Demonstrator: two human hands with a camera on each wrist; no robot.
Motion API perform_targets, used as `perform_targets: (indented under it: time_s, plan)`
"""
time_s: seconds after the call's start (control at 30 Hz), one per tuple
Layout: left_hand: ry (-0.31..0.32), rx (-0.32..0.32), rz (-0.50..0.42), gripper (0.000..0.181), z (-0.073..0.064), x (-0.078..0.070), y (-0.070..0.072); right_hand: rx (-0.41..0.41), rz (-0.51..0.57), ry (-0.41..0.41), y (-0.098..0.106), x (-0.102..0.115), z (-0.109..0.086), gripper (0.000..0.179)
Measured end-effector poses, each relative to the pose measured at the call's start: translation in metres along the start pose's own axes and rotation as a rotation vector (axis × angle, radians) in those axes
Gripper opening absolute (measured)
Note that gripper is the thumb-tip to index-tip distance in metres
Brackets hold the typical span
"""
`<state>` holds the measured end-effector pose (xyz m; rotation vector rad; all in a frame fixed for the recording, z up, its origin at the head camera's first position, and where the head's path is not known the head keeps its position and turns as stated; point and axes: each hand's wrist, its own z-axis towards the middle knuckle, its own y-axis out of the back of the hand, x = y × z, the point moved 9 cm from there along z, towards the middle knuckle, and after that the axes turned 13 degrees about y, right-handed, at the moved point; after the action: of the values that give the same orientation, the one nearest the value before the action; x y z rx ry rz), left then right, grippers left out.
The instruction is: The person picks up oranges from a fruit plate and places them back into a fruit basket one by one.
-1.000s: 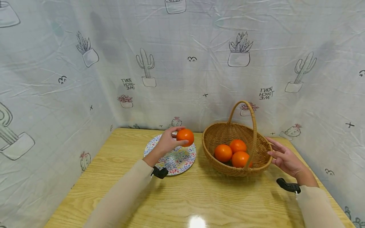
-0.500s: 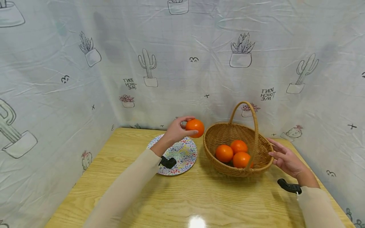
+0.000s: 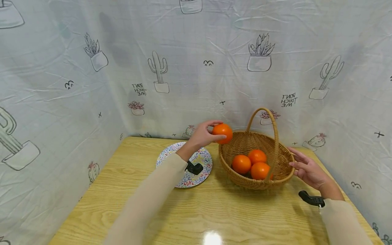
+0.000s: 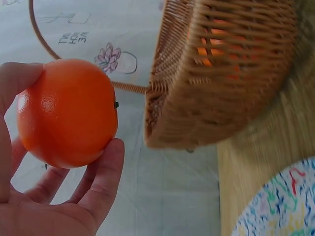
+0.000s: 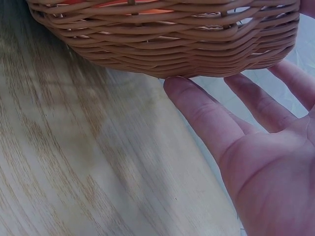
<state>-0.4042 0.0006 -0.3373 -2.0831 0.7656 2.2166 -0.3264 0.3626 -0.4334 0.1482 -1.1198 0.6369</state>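
My left hand [image 3: 202,135] holds a round, smooth orange fruit [image 3: 223,133] between thumb and fingers. In the left wrist view a small dark stem shows on one end of the fruit [image 4: 71,115]. In the head view the held fruit overlaps the back left rim of a wicker basket [image 3: 225,163] with a tall arched handle. Three more orange fruits [image 3: 241,164] lie together inside the basket. My right hand [image 3: 310,172] is at the basket's right side, its fairly straight thumb and fingers touching the outer wall. In the right wrist view the fingertips meet the basket's weave [image 5: 197,42].
A round plate [image 3: 204,170] with a multicolored squiggle pattern lies left of the basket, partly hidden by my left forearm. Both stand on a wooden table [image 3: 196,211]. A pale cloth [image 3: 183,78] printed with potted cacti hangs behind and at both sides.
My left hand has carried the fruit up and to the right, from over the plate to the basket's left rim. My right hand has stayed at the basket.
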Motion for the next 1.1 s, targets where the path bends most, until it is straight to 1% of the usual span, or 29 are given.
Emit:
perform_targets:
  time_s: [0.2, 0.37, 0.63, 0.8, 0.9, 1.1]
  plan:
    - [-0.006, -0.003, 0.033, 0.058, 0.011, -0.011, -0.019, -0.009, -0.029, -0.012, 0.000, 0.000, 0.001, 0.065]
    - [-0.006, -0.019, 0.058, 0.055, 0.022, -0.016, -0.032, -0.004, -0.023, -0.005, -0.001, 0.000, 0.001, 0.064]
    - [0.016, -0.016, 0.080, 0.056, 0.036, -0.016, -0.053, -0.013, -0.013, -0.001, 0.000, 0.000, 0.001, 0.064]
    - [0.025, -0.004, 0.057, 0.055, 0.043, -0.019, -0.065, -0.009, 0.014, 0.012, 0.000, 0.002, 0.001, 0.063]
    - [0.040, -0.013, 0.062, 0.053, 0.047, -0.018, -0.069, -0.009, 0.019, 0.014, -0.001, 0.003, 0.001, 0.063]
    - [0.069, -0.033, 0.111, 0.052, 0.053, -0.012, -0.074, -0.016, -0.006, 0.001, 0.002, 0.000, 0.002, 0.065]
